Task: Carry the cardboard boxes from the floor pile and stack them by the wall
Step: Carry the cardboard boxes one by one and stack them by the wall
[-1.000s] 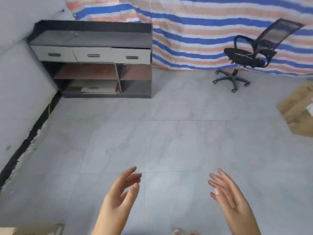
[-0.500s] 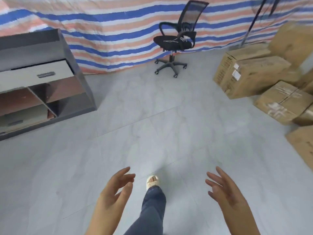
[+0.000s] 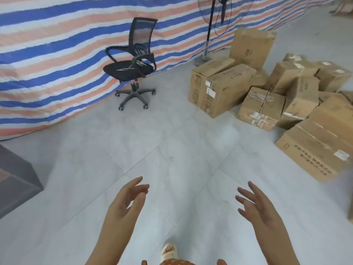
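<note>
A pile of several brown cardboard boxes (image 3: 282, 96) lies on the grey tiled floor at the right. The nearest one is a long box with printed text (image 3: 313, 152) at the right edge. A taped box (image 3: 261, 108) and a big box with white labels (image 3: 219, 87) lie further back. My left hand (image 3: 124, 205) and my right hand (image 3: 257, 205) are held out low in front of me, palms facing each other, fingers relaxed and empty. Both hands are well short of the boxes.
A black mesh office chair (image 3: 133, 67) on casters stands before a blue, orange and white striped tarp (image 3: 57, 44). A standing fan (image 3: 214, 20) rises behind the boxes. A dark cabinet corner (image 3: 15, 180) shows at left. My foot (image 3: 169, 252) steps on bare floor between the hands.
The view has swung right: the cabinet slid off to the left, and the chair and box pile came further into the frame. Both hands stayed raised and empty.
</note>
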`<state>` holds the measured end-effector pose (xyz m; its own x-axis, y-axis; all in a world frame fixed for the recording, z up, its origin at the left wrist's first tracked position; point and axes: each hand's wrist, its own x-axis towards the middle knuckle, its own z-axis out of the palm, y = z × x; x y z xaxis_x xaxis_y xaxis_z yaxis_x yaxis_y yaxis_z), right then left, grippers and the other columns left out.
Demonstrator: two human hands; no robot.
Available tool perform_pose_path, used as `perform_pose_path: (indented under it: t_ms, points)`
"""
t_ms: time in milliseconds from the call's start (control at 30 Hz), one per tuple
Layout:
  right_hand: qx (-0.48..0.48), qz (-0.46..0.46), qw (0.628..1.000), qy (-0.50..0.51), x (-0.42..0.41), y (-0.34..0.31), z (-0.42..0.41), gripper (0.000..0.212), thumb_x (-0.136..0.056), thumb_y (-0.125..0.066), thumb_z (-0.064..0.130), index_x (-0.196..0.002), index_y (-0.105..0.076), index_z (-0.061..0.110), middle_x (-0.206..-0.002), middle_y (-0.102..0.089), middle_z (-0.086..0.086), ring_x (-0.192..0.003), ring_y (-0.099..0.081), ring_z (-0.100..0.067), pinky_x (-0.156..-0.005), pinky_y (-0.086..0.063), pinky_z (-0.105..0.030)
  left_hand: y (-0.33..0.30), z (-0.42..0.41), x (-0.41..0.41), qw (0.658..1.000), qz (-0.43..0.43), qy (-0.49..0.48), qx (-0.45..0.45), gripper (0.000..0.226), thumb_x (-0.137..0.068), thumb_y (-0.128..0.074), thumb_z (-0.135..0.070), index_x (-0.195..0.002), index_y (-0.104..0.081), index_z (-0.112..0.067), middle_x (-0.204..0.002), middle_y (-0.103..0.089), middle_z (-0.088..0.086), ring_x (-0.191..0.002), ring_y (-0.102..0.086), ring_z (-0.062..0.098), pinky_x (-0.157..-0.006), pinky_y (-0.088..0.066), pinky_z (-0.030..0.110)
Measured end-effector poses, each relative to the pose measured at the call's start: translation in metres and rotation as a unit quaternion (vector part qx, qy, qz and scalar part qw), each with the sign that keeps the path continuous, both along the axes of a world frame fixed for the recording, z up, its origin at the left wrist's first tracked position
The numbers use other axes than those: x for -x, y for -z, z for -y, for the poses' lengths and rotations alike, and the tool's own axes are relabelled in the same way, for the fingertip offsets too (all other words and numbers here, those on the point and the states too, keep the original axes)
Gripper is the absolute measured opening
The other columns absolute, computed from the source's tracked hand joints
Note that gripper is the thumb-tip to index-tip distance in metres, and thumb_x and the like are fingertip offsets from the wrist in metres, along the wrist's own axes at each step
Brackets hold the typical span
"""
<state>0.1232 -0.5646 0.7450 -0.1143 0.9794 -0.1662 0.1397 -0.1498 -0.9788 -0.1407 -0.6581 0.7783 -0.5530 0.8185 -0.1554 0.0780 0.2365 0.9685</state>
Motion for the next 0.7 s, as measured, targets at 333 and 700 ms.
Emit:
perform_pose_path:
  t_ms: [333, 700]
  points:
    - [0.034, 0.004, 0.997, 0.075, 0.019, 0.025, -0.15, 0.041, -0.09, -0.054, 0.01, -0.122, -0.055, 0.036, -0.108, -0.07, 0.02, -0.099, -0.067, -0.003, -0.088, -0.052, -0.034, 0.016, -0.183, 0.026, 0.997, 0.025, 0.053, 0.041, 0.034, -0.092, -0.054, -0.008, -0.109, -0.064, -0.036, -0.105, -0.072, -0.008, -0.103, -0.064, 0.007, -0.098, -0.046, 0.047]
    - [-0.004, 0.051, 0.998, 0.043, -0.007, -0.006, -0.416, 0.037, -0.09, -0.052, 0.026, -0.122, -0.052, 0.044, -0.114, -0.068, 0.018, -0.104, -0.065, -0.005, -0.094, -0.05, -0.039, 0.019, -0.434, -0.001, 0.999, 0.044, 0.029, 0.015, 0.036, -0.092, -0.055, -0.008, -0.107, -0.064, -0.039, -0.104, -0.071, -0.011, -0.103, -0.064, 0.004, -0.099, -0.046, 0.046]
